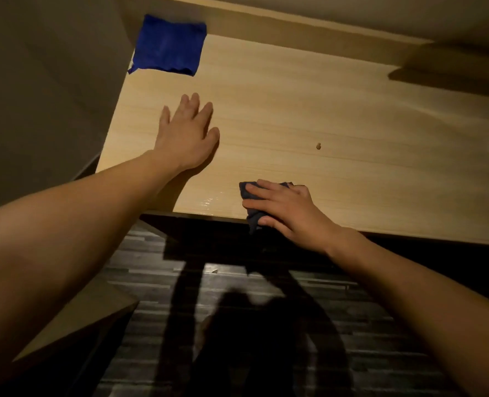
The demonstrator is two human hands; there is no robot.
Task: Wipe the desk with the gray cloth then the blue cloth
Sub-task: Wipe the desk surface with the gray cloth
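The light wooden desk [309, 110] fills the upper half of the head view. My right hand [283, 207] presses the gray cloth [254, 217] flat at the desk's front edge; most of the cloth is hidden under the fingers and a corner hangs over the edge. A wet, shiny patch lies just left of it. My left hand [187, 136] rests flat on the desk, fingers spread, holding nothing. The blue cloth [167, 45] lies folded at the far left corner of the desk, well beyond my left hand.
A small brown spot [318, 146] marks the desk to the right of centre. A wall or side panel [51, 81] borders the desk on the left. A shelf [452, 67] casts shadow at the back right. Dark striped floor [237, 310] lies below the front edge.
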